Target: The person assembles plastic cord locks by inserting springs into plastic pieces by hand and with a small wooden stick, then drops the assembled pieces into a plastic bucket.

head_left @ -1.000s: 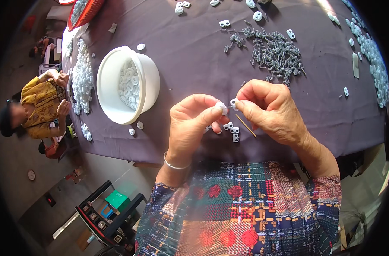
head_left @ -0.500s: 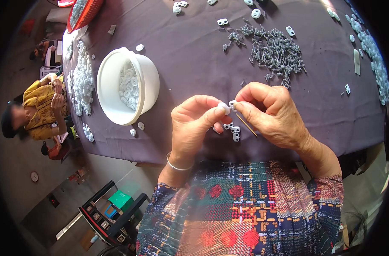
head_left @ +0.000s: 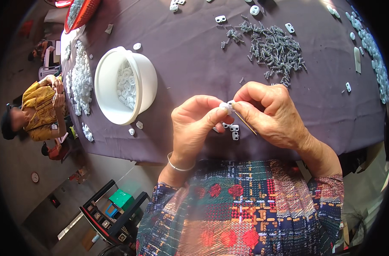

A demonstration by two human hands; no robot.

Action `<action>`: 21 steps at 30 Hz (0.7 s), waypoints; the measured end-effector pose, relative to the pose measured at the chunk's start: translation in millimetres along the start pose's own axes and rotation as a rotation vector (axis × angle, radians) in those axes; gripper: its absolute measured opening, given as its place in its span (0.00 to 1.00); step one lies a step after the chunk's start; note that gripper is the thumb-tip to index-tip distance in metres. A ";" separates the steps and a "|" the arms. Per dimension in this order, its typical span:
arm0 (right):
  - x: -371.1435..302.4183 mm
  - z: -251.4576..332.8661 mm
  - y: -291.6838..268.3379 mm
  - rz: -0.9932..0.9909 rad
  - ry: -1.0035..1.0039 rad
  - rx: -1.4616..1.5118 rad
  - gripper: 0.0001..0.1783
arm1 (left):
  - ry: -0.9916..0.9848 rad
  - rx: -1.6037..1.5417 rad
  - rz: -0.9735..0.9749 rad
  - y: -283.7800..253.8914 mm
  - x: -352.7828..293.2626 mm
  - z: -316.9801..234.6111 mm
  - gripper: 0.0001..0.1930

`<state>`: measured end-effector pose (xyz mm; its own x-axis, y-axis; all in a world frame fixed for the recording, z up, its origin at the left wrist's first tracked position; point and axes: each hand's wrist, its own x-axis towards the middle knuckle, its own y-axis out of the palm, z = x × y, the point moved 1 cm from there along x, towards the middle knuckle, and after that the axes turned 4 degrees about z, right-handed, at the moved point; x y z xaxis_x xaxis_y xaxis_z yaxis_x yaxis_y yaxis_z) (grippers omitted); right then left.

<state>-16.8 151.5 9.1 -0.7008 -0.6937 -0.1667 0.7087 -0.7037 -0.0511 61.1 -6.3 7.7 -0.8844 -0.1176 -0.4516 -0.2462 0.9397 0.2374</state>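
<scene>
In front of my body, my left hand pinches a small white plastic cord lock piece between thumb and fingertips. My right hand holds a second white piece with holes against it; the two meet between my fingertips. A thin brass-coloured stick slants out below my right thumb; whether it is gripped I cannot tell. Just beneath the fingers lie several white two-hole cord lock pieces. Beyond my right hand spreads a heap of small metal springs.
A white tub with white pieces inside stands at left, beside a pile of white parts. A red basket sits at the far left edge. More white parts line the right edge. Across the table sits a person in yellow.
The two white pieces, slightly apart before, now touch each other. My right fingertips have moved a little left; the view has shifted slightly.
</scene>
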 end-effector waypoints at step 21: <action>-1.2 -0.6 -0.6 0.034 0.111 0.089 0.06 | 0.090 -0.105 -0.012 7.6 -2.9 6.3 0.06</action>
<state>-16.3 152.8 8.7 -0.6594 -0.6998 -0.2746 0.7185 -0.6941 0.0437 64.3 3.1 5.4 -0.9122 -0.1611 -0.3768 -0.2925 0.9000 0.3232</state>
